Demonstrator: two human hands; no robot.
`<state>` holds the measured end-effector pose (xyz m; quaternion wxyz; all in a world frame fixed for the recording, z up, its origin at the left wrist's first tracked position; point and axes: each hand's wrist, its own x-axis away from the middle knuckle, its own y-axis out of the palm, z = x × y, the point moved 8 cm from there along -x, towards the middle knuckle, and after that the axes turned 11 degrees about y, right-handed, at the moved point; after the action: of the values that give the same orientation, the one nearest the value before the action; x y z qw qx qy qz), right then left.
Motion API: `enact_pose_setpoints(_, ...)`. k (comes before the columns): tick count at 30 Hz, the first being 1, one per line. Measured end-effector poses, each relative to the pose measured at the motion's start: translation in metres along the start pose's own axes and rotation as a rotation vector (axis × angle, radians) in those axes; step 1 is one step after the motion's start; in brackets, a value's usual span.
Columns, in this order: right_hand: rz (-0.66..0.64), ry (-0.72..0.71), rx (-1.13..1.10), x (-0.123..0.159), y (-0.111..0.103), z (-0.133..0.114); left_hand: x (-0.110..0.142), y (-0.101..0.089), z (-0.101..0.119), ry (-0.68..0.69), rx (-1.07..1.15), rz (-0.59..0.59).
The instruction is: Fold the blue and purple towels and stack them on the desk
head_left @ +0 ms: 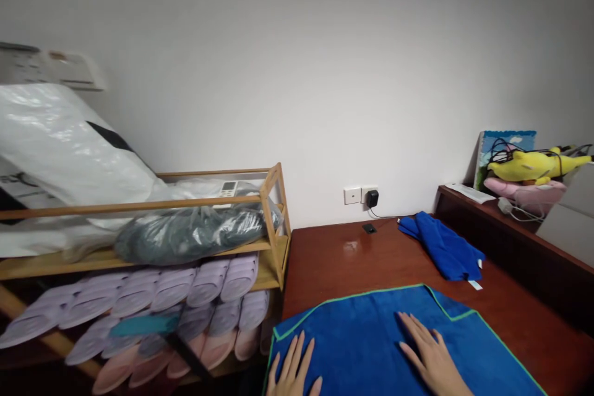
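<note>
Mostly spread: the green-edged blue towel (357, 337) lies on the red-brown wooden table (320, 266).
The left hand (293, 371) and right hand (431, 352) rest on it well apart, fingers extended, gripping nothing. Its visible part looks largely flattened; one far corner (the right one) is folded over, not yet flat. A bunched blue cloth (443, 247) lies beyond.

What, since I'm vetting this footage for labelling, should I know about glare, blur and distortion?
In the one head view, glare streaks the plastic-wrapped dark bundle; a small reflection marks the red-brown table; the lilac slippers look soft and stretched toward the left edge; the green-edged blue cloth looks clearer.
</note>
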<state>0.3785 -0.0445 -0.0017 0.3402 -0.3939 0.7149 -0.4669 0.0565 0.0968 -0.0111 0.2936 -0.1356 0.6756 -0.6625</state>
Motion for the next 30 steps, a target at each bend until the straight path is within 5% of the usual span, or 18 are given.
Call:
enact_pose_setpoints(6,0.070,0.446,0.141,-0.039,-0.028,0.137,-0.002,-0.015,0.002,0.020,0.068,-0.024)
enact_pose_setpoints(8,0.175,0.530,0.152,-0.041,-0.044,0.161,-0.004,-0.022,0.005,0.008,0.110,-0.038)
enact_pose_setpoints(11,0.250,0.437,0.122,-0.022,-0.044,0.153,-0.009,-0.033,0.004,-0.047,0.174,-0.057)
enact_pose_setpoints(17,0.127,0.307,0.071,0.025,0.002,0.128,-0.031,-0.048,-0.022,-0.089,0.145,-0.041)
enact_pose_setpoints(21,0.141,0.313,0.112,0.027,0.010,0.132,-0.049,-0.049,-0.049,-0.093,0.079,-0.108)
enact_pose_setpoints(24,0.156,0.323,0.107,0.024,0.007,0.132,-0.052,-0.066,-0.066,-0.239,-0.059,0.020)
enact_pose_setpoints(27,0.174,0.341,0.074,0.019,-0.004,0.132,-0.052,-0.069,-0.046,-0.129,-0.059,0.080)
enact_pose_setpoints(30,0.178,0.368,0.025,0.005,-0.021,0.136,-0.051,-0.049,-0.015,0.061,0.058,-0.051)
